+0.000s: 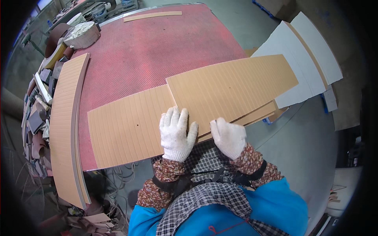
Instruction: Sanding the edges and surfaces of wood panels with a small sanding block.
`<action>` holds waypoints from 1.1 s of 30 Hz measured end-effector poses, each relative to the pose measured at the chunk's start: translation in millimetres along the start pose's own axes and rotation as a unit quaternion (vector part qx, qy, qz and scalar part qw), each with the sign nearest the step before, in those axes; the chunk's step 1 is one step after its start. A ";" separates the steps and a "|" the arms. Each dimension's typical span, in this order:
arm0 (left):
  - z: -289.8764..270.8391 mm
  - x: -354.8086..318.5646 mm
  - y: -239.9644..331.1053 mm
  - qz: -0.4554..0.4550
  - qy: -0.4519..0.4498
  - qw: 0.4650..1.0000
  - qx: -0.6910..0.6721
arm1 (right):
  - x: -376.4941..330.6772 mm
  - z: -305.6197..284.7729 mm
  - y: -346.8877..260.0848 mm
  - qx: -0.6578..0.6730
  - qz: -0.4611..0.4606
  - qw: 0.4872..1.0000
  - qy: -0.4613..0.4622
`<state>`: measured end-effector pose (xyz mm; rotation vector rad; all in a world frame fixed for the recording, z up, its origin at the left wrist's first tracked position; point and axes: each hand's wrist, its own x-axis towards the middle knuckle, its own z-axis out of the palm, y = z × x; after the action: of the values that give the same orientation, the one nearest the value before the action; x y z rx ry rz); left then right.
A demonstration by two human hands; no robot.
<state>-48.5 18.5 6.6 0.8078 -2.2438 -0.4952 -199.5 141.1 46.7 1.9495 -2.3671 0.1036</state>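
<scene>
My left hand (176, 135), in a white knit glove, lies flat on a tan grooved panel (122, 129) with its fingers stretched toward the panel seam. A second tan grooved panel (236, 88) overlaps that one at the right and reaches past the table's right side. Curled closed, my right hand (229, 137) rests at the second panel's near edge, also gloved in white. Whatever its fingers may hold is hidden. More tan board edges (258, 114) show beneath the second panel.
The panels lie on a red mesh-covered table (157, 47). A thin tan strip (153, 15) lies at its far edge. Stacked long panels (65, 129) stand along the left, beside cluttered sanding materials (37, 118) and a round tub (82, 35). White-faced sheets (293, 67) are at the right.
</scene>
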 end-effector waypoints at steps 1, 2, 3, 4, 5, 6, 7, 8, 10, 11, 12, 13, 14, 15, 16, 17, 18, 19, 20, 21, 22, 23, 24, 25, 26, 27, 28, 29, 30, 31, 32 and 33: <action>1.0 0.3 -0.1 0.007 0.006 1.000 0.003 | 11.1 2.6 2.3 -0.002 0.001 1.000 0.001; 1.8 -0.8 -0.7 0.005 0.006 1.000 0.001 | 25.6 8.7 5.4 0.005 0.006 1.000 -0.004; 1.6 -1.4 -1.1 0.004 0.008 1.000 0.002 | 42.6 14.2 8.0 0.013 0.009 1.000 -0.010; 1.9 -1.4 -0.3 0.005 0.009 1.000 0.004 | 60.2 17.1 10.8 0.011 0.008 1.000 -0.009; 2.3 -1.5 0.3 0.006 0.010 1.000 0.006 | 79.9 19.2 13.2 0.032 0.037 0.999 -0.019; 3.6 -2.5 -0.3 0.003 0.003 1.000 0.006 | 99.4 20.2 15.0 0.052 0.065 0.996 -0.031; 2.7 -1.9 0.0 0.003 0.005 1.000 0.006 | 118.6 17.1 15.9 0.051 0.063 0.996 -0.029; 2.3 -1.5 0.0 0.002 0.002 1.000 0.002 | 137.7 14.3 16.6 0.049 0.069 0.995 -0.045; 1.5 -2.2 -0.4 -0.001 -0.004 1.000 -0.008 | 170.0 11.2 17.7 0.047 0.072 0.995 -0.059; 1.4 -1.4 0.2 -0.001 -0.001 1.000 -0.007 | 183.9 9.8 18.9 0.027 0.060 0.996 -0.066; 1.1 -1.9 -0.1 -0.005 -0.003 1.000 -0.004 | 197.3 10.4 18.6 0.008 0.047 0.996 -0.073; 0.9 -2.7 0.1 -0.007 -0.006 1.000 -0.003 | 209.3 11.1 19.9 0.009 0.045 0.996 -0.073; 0.6 -3.1 0.3 -0.007 -0.005 1.000 -0.001 | 220.3 12.1 21.5 -0.005 0.037 0.995 -0.090; 1.0 -3.0 0.5 -0.004 -0.001 1.000 0.000 | 229.4 12.4 21.8 -0.020 0.031 0.994 -0.107; 1.6 -2.8 0.8 -0.001 0.003 1.000 0.001 | 236.5 14.1 20.0 0.011 0.088 0.990 -0.106; 3.0 -3.0 0.6 0.000 0.003 1.000 0.002 | 234.8 15.7 21.6 0.011 0.088 0.991 -0.105; 3.5 -3.5 -0.7 0.000 0.007 1.000 -0.001 | 232.3 14.5 19.4 0.016 0.083 0.992 -0.096; 3.8 -3.6 -1.6 0.000 0.009 1.000 -0.004 | 228.6 13.4 17.5 0.020 0.078 0.993 -0.088; 3.7 -3.2 -1.9 0.000 0.009 1.000 -0.003 | 221.7 12.6 16.9 0.039 0.086 0.993 -0.076; 3.5 -2.5 -1.9 0.002 0.011 1.000 -0.001 | 213.4 12.0 16.4 0.039 0.085 0.993 -0.075; 3.4 -2.4 -1.4 0.003 0.011 1.000 -0.002 | 202.0 12.3 16.8 0.040 0.098 0.991 -0.083; 3.4 -1.8 -0.8 0.003 0.009 1.000 -0.003 | 188.5 12.5 17.1 0.041 0.112 0.989 -0.092; 4.6 -1.8 -2.4 0.007 0.009 1.000 0.001 | 170.2 4.9 13.5 0.033 0.083 0.990 -0.109; 4.7 -1.0 -2.6 0.011 0.010 1.000 0.004 | 150.5 6.2 12.2 0.061 0.102 0.989 -0.086; 4.9 0.0 -2.2 0.012 0.007 1.000 0.001 | 129.2 7.4 11.9 0.086 0.121 0.987 -0.062; 2.9 0.1 -2.1 0.010 0.008 1.000 -0.001 | 106.7 13.8 12.4 0.097 0.108 0.989 -0.028; 1.1 -0.3 -1.4 0.007 0.010 1.000 -0.003 | 82.3 19.5 13.1 0.084 0.064 0.994 0.001; 0.2 -0.5 -1.2 0.006 0.009 1.000 -0.004 | 60.7 16.9 8.9 0.085 0.073 0.994 0.013; -0.4 -0.3 -0.7 0.002 0.006 1.000 -0.001 | 38.0 23.4 10.3 0.075 0.045 0.996 0.032; -0.8 -0.9 -1.2 -0.003 0.003 1.000 0.004 | 18.6 19.7 6.3 0.082 0.053 0.995 0.024; 0.1 -1.6 -1.8 -0.004 0.003 1.000 0.004 | 2.1 5.5 -1.1 0.093 0.075 0.993 0.016; 1.9 -1.3 -0.9 0.001 0.005 1.000 0.005 | -14.2 9.3 -0.9 0.086 0.087 0.992 0.010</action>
<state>-48.8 18.9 4.2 0.8117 -2.2392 -0.4773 -196.1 153.9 36.0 1.7925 -2.5892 0.3454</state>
